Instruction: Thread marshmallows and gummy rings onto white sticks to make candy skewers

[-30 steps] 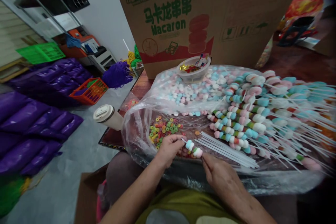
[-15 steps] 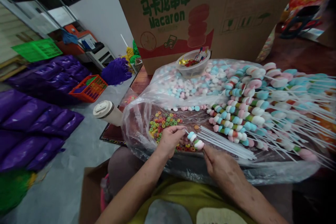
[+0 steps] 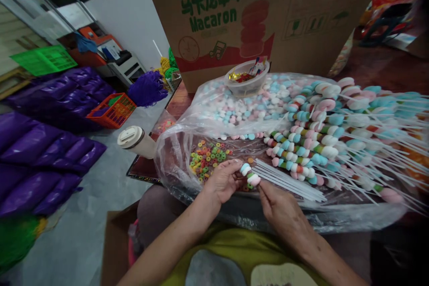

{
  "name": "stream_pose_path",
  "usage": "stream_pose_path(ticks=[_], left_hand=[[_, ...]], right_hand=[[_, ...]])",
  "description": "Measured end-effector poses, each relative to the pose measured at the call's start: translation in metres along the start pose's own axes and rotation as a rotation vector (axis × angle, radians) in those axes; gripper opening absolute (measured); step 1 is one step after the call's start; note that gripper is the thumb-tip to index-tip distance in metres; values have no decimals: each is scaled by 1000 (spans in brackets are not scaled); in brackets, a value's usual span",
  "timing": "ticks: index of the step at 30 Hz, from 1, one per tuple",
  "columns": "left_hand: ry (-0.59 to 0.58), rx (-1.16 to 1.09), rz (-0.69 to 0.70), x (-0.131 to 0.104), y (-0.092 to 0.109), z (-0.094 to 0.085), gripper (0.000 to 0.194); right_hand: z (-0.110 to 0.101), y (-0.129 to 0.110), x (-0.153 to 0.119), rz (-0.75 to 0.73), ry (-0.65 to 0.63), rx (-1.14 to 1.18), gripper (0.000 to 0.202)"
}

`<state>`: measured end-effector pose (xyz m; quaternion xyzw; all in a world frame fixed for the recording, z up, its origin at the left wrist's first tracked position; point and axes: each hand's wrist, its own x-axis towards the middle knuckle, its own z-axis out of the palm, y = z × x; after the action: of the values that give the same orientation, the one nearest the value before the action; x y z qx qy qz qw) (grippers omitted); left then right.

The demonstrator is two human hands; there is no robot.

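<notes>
My right hand [image 3: 279, 205] is closed around the lower end of a marshmallow skewer [image 3: 254, 180], which carries blue, white and pink marshmallows with a green piece among them. At its upper tip my left hand [image 3: 224, 180] has thumb and fingers pinched together beside the blue marshmallow; whatever they hold is hidden. Colourful gummy rings [image 3: 208, 156] lie just behind my left hand. A bundle of bare white sticks [image 3: 288, 181] is on the right of the held skewer. Further right, many finished-looking marshmallow skewers [image 3: 330, 140] are piled with their sticks pointing right.
Loose marshmallows [image 3: 234, 103] lie in a clear plastic bag [image 3: 181, 143] on the table. A plastic bowl [image 3: 248, 82] with wrapped items sits on them, before a tall cardboard box [image 3: 214, 49]. A lidded cup [image 3: 137, 140] stands at the left table edge. Purple bags [image 3: 43, 161] fill the floor.
My left fingers have moved slightly right and up against the top blue marshmallow, and the bare tip seen earlier is now covered. My right hand stays on the skewer.
</notes>
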<state>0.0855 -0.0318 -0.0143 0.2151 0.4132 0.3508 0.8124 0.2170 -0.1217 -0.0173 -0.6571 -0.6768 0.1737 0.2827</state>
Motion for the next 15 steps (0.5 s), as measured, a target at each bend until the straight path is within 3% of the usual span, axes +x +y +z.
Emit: stream_pose_path(ticks=[5,9,12,15], left_hand=[[-52,34,-8,0,-10,4,23],[-4,119,-5,-3,-20,11,25],[-33,224,-7,-4,-20,13,31],[7,621,218,-5,-15,10,29]], right_hand=[[2,4,-2,-12,30,-2,23],[13,11,0,33,24,-92,25],[15,21,2,68,18,-75,25],[3,34,-3,85,-12,43,28]])
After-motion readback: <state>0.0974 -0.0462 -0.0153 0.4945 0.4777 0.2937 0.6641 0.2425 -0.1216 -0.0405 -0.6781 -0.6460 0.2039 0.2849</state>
